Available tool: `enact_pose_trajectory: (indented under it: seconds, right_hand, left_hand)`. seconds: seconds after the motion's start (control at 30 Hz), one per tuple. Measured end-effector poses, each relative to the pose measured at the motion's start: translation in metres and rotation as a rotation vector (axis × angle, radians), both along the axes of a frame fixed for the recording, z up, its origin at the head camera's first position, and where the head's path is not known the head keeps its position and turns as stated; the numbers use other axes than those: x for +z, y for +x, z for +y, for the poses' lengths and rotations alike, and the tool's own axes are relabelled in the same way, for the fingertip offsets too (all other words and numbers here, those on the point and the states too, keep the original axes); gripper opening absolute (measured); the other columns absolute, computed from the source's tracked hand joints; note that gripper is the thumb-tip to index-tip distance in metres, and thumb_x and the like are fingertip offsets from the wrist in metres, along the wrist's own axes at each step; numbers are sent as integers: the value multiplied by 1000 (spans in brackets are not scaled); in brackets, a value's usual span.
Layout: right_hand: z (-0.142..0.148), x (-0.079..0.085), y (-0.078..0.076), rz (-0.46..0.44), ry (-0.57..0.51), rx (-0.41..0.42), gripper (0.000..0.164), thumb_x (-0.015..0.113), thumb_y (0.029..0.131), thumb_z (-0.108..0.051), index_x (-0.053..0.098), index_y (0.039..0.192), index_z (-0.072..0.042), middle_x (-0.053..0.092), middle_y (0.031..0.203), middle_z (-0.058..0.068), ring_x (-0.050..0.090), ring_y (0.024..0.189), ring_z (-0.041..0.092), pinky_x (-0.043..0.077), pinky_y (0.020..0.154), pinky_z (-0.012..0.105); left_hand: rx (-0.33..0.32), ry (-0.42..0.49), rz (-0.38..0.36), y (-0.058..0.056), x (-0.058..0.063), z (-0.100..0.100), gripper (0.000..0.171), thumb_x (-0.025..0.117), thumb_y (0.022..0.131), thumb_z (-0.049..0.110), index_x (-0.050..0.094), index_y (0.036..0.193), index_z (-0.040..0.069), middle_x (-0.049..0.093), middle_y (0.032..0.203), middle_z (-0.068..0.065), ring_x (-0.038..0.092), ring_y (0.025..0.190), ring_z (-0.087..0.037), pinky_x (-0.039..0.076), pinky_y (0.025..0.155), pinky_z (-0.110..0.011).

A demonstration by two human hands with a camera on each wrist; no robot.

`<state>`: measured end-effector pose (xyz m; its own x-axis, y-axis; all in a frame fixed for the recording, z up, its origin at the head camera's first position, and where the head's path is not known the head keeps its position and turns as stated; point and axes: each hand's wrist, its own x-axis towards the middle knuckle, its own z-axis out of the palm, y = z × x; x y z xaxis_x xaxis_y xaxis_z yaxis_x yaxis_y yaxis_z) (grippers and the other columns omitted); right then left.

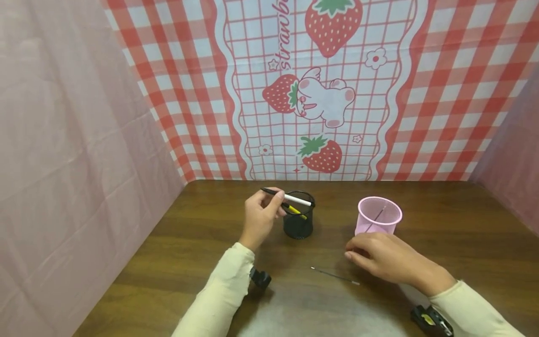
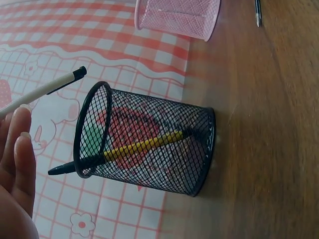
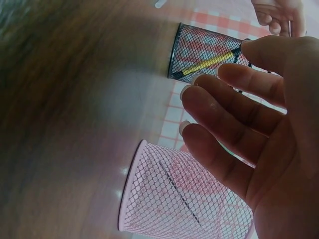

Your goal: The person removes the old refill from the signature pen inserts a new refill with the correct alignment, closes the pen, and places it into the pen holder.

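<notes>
My left hand (image 1: 258, 220) pinches a white pen (image 1: 298, 200) with black parts, held slantwise over the mouth of a black mesh pen cup (image 1: 298, 230). Leaning inside that cup is a yellow and black pen (image 2: 142, 148), its black end poking above the rim. Near the front of a pink mesh pen cup (image 1: 361, 223) hovers my right hand (image 1: 385, 257), fingers loosely bent and holding nothing. A thin dark rod (image 3: 179, 191), like a pen refill, leans within the pink cup. Between the hands, a similar thin rod (image 1: 334, 275) with pale ends lies on the table.
Everything stands on a brown wood-grain table (image 1: 168, 281). A red-and-white checked cloth (image 1: 202, 117) with strawberry prints hangs behind it. Pale pink curtains (image 1: 84, 140) close in the left and right sides. Both wrists carry small black devices.
</notes>
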<state>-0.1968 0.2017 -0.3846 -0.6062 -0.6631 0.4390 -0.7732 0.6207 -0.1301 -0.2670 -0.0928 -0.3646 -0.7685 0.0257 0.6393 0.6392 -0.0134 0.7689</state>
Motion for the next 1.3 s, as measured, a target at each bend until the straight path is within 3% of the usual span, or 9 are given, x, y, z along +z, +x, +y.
enact_pose_trajectory:
  seconds: [0.13,0.37,0.5,0.63,0.73,1.0,1.3]
  right_hand:
    - [2,0,0,9,-8,8,4,74,92,-25,71,91,-23,62,87,-22,57,77,-5,53,66,28]
    - [1,0,1,-1,-6,11,5,74,91,-22,70,92,-24,62,87,-21,57,77,-5,52,66,27]
    - [1,1,2,-16,-1,4,4,74,92,-22,70,92,-25,61,86,-22,56,75,-6,52,64,27]
    - [1,1,2,-30,10,-9,4,74,91,-24,70,92,-25,61,86,-22,55,75,-6,52,64,27]
    - [0,2,2,-42,20,-14,4,74,92,-27,70,93,-24,62,87,-22,56,76,-6,52,65,28]
    - [1,2,2,-25,18,-20,5,75,91,-26,70,91,-25,61,86,-23,55,75,-6,52,64,29]
    - [4,2,3,-33,16,-57,7,75,90,-24,70,90,-28,57,84,-27,53,73,-8,51,63,27]
  left_hand:
    - [14,10,-12,-2,-1,0,19,68,97,14,70,99,-5,66,80,-32,63,52,-21,50,46,-29]
    - [50,-19,-51,-4,-3,1,15,66,97,5,69,100,-10,67,72,-22,62,54,-41,51,47,-36]
    - [55,-52,-65,5,4,2,16,64,97,1,67,102,-13,68,74,-22,63,57,-45,52,48,-40]
    - [49,-55,-61,18,14,4,16,64,96,-1,66,103,-15,64,73,-31,62,58,-49,50,49,-26]
    - [55,-55,-63,22,17,5,17,64,95,-2,65,104,-16,62,72,-35,62,58,-50,46,49,-18]
    - [88,-68,-100,23,14,6,16,65,94,-3,67,105,-14,63,74,-35,62,60,-52,44,49,-15]
    - [114,-124,-103,21,10,11,10,67,93,-2,71,100,-8,65,83,-19,66,61,-43,46,48,-17]
